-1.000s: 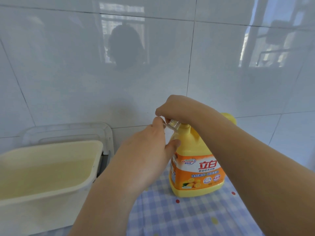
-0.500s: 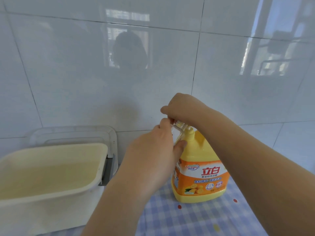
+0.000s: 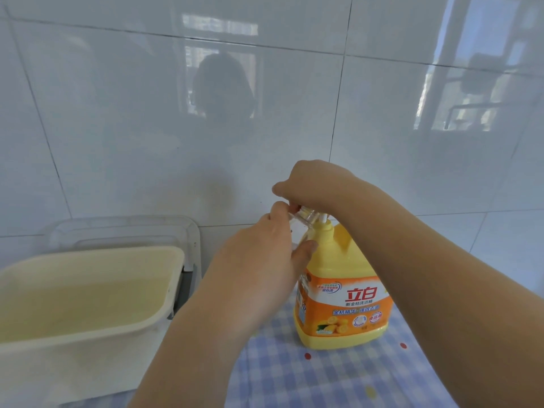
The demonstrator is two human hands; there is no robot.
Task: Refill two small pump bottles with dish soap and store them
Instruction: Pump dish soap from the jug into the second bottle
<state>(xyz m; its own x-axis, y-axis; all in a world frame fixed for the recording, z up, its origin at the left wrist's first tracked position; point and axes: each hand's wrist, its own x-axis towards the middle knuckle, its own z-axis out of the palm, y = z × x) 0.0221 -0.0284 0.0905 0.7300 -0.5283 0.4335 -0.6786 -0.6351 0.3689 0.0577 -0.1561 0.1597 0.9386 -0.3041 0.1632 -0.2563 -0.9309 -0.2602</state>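
A big yellow dish soap bottle [image 3: 344, 304] with an orange label stands on the checked cloth. My right hand [image 3: 318, 184] is curled over its pump head, which is hidden beneath it; a short white stem shows just below the fingers. My left hand [image 3: 259, 266] grips a small clear bottle [image 3: 300, 219] and holds it tilted with its open mouth right at the pump spout. Most of that small bottle is hidden behind my left hand.
A cream plastic tub [image 3: 88, 290] holding yellowish liquid sits at the left, with a clear plastic container [image 3: 123, 231] behind it. A blue-and-white checked cloth [image 3: 323, 378] covers the surface. A glossy white tiled wall [image 3: 265, 113] stands close behind.
Both hands stay at the pump with the small bottle at the spout. A white pump stem now shows under my right hand.
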